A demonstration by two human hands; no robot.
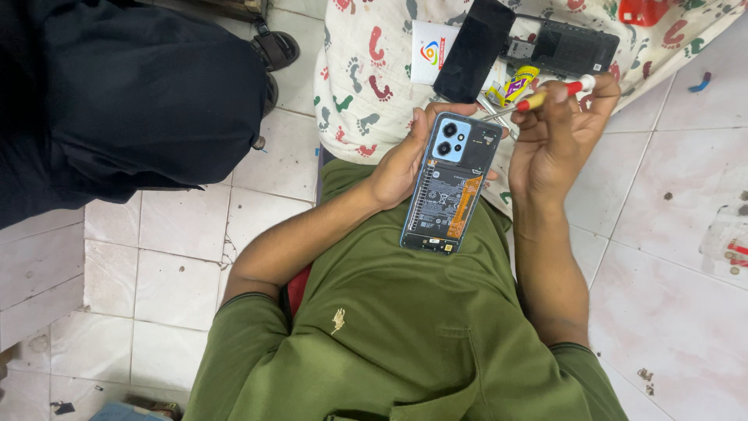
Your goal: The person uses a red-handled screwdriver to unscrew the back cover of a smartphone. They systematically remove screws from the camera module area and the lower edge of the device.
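Note:
My left hand (401, 160) grips an opened smartphone (449, 187) by its left edge, back side up, with the battery, an orange flex strip and a blue camera block exposed. My right hand (557, 132) is closed on a small screwdriver (545, 95) with a red and yellow handle. Its metal tip points at the phone's top right corner, beside the camera block. The phone rests over my lap, above my green shirt.
A cloth (366, 70) printed with coloured footprints lies ahead, bearing a black phone back cover (473, 51), a dark phone frame (573, 48), a white card (430, 51) and a yellow packet (516, 84). Another person in dark clothes (117, 101) with a sandal (274, 48) sits on the left. White tiled floor surrounds me.

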